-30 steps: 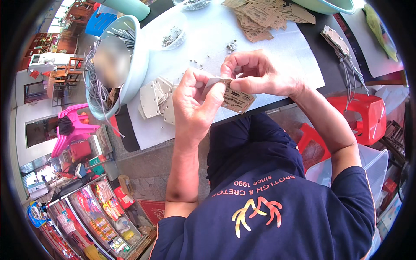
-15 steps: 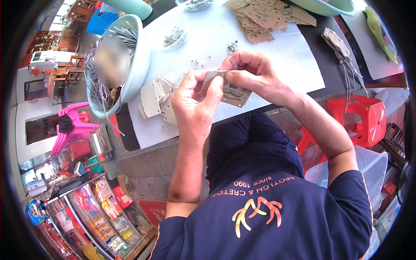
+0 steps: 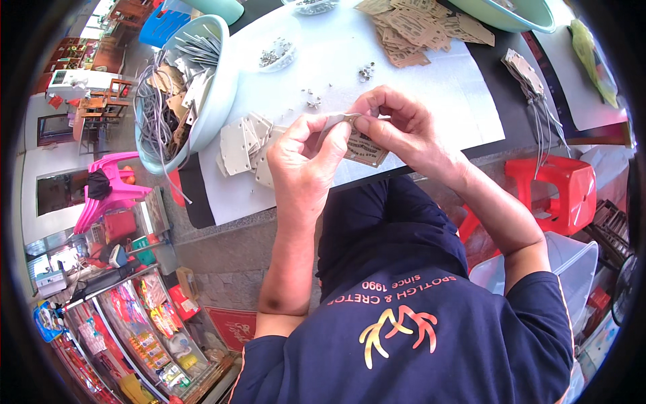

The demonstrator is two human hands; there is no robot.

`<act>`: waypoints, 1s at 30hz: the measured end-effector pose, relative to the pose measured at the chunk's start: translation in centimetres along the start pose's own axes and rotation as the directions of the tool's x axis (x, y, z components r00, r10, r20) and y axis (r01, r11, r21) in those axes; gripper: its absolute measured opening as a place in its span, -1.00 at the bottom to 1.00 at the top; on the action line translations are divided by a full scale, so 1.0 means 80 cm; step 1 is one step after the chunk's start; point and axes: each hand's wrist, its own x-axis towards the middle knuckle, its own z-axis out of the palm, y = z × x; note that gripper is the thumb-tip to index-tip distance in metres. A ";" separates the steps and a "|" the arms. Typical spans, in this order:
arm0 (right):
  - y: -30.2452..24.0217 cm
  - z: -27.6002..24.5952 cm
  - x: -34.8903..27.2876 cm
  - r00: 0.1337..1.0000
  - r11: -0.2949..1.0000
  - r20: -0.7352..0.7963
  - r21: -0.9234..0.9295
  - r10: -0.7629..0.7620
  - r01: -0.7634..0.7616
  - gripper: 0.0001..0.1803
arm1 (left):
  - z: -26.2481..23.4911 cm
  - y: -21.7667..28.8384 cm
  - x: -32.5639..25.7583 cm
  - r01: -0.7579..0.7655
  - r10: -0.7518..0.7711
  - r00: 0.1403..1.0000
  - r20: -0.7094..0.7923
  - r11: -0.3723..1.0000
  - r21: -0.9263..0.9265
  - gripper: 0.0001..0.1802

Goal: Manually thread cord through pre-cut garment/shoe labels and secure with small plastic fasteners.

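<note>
Fingertips (image 3: 360, 123) of both hands pinched one brown card tag (image 3: 367, 147) at the frame's centre, above the table's near edge; the left hand (image 3: 304, 158) gripped its upper left corner, the right hand (image 3: 397, 124) its top. The tag was flat, rectangular and printed, partly hidden by the thumbs. Just left lay pale tags (image 3: 243, 140); beyond, small metal bits (image 3: 313, 102). Farther: a bowl (image 3: 215, 101) at upper left, brown tags (image 3: 417, 27) at top.
</note>
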 end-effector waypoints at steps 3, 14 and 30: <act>0.003 0.000 -0.001 0.997 0.997 -0.010 0.015 -0.072 0.072 -0.84 | 0.000 0.000 -0.004 0.040 -0.040 0.999 -0.005 0.998 -0.043 -0.84; -0.007 -0.002 -0.004 0.999 0.999 0.038 0.007 0.039 -0.039 -0.82 | 0.002 -0.004 -0.011 0.059 -0.055 0.998 0.036 0.988 -0.145 -0.86; -0.008 -0.002 -0.028 0.999 0.998 -0.009 -0.029 0.054 -0.054 -0.78 | -0.011 -0.014 -0.036 0.227 -0.220 0.966 0.137 0.973 -0.033 -0.85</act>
